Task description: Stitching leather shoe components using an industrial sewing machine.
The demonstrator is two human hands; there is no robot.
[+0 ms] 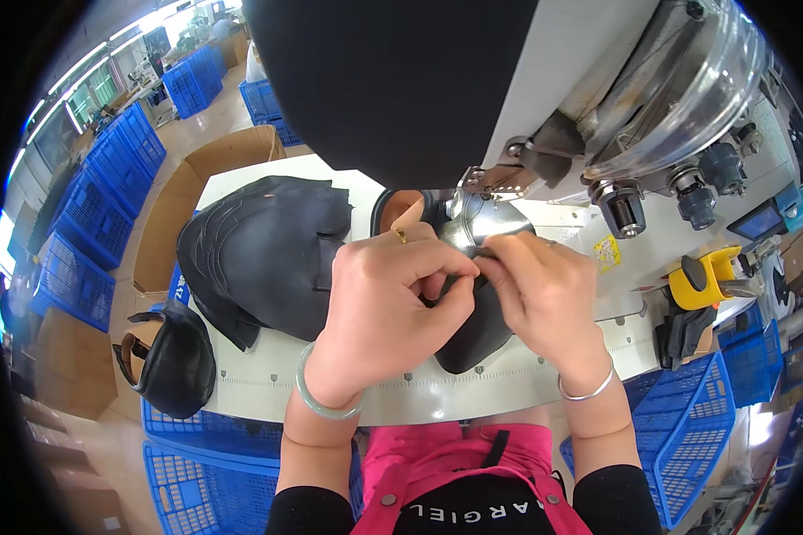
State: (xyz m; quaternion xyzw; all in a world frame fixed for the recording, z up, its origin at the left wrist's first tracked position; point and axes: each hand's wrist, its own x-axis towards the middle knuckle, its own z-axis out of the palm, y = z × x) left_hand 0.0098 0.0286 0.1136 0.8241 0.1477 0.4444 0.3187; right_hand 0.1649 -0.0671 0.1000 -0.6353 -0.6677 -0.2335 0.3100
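A black leather shoe upper (475, 341) with a tan lining lies under the sewing machine (393, 89), around its shiny metal bed (480, 225). My left hand (393, 308) is closed above it, thumb and forefinger pinched together; what is between these fingertips is too small to make out. Almost touching it, my right hand (544, 299) pinches at the upper's dark edge beside the metal bed. Left of my hands sits a stack of black leather pieces (272, 236). Another black shoe upper (177, 361) rests at the table's left edge.
The white table (401, 401) has a ruler scale along its front edge. Blue crates (210, 486) stand below left, with another blue crate (687, 437) below right. At right are a yellow tool-like object (709, 275) and the machine's thread knobs (617, 207). A cardboard box (174, 201) stands behind the stack.
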